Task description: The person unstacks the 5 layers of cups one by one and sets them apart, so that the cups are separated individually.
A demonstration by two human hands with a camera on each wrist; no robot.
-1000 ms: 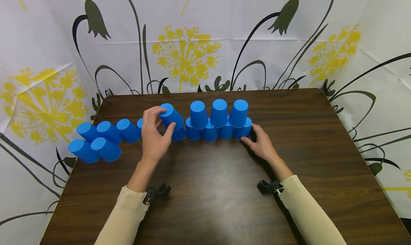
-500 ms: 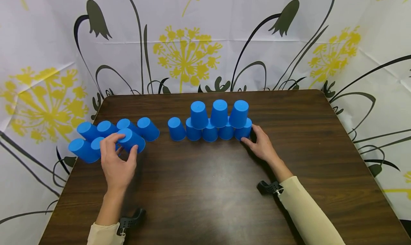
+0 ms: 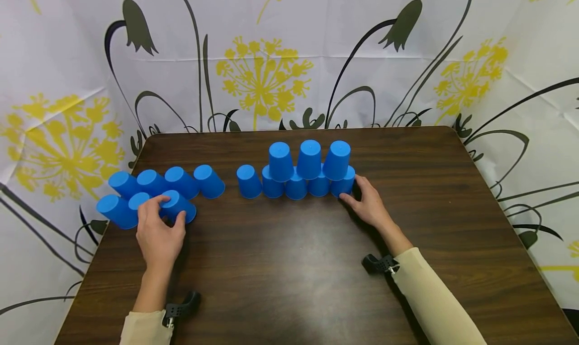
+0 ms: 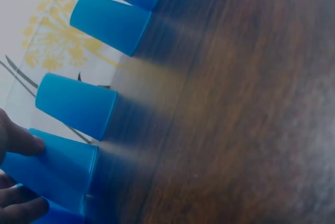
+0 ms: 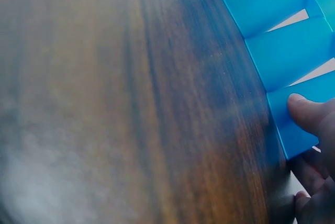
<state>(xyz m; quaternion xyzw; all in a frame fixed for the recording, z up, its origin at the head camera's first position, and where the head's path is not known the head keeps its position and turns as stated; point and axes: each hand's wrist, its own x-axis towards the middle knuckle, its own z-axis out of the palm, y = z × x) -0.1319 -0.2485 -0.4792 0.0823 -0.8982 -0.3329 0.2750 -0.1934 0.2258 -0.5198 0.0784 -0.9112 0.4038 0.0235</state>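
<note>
While the left hand (image 3: pixel 158 237) pinches one cup (image 3: pixel 179 207) and the right hand (image 3: pixel 368 205) grips the end cup (image 3: pixel 341 184), a nudge there could tip the top cups (image 3: pixel 309 160).

The right hand (image 5: pixel 325 135) holds a blue cup (image 5: pixel 293 134) at the right end of a row, thumb (image 5: pixel 303 110) on its near side and other fingers (image 5: pixel 310 174) toward its right, with neighbouring cups (image 5: pixel 293 51) standing to the left and brown tabletop (image 5: pixel 131 103) on the near side.
</note>
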